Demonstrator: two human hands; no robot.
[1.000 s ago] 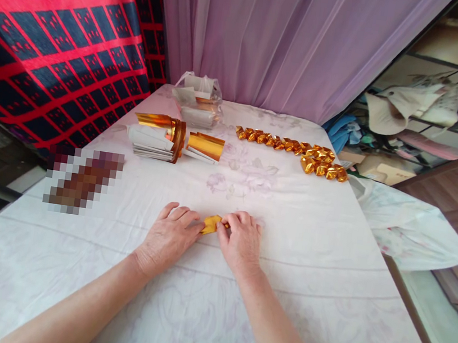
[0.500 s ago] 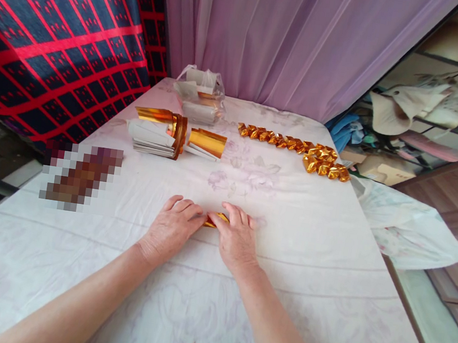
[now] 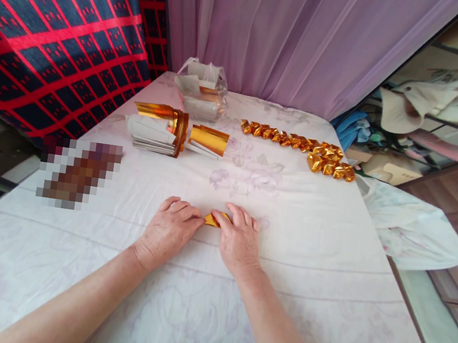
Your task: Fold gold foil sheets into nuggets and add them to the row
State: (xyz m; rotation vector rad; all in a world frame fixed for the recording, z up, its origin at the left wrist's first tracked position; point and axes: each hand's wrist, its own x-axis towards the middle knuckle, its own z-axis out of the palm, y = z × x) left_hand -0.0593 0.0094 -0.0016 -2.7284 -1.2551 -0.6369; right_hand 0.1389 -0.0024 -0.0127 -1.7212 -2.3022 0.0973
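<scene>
Foil (image 3: 212,221), held at both ends.
Left hand (image 3: 172,228) pinches one end, right hand (image 3: 240,238) the other, thumb across; narrower than a second ago, probably a crease going in.

bare counter (image 3: 314,234) to slide over, right of the right hand (image 3: 240,238), open stretch ahead of the left hand (image 3: 172,229), paper stack (image 3: 153,135) and plastic bag (image 3: 199,108) blocking back left, folded gold pieces (image 3: 299,142) barring back right, purple curtain (image 3: 248,38) walling the far edge
</scene>
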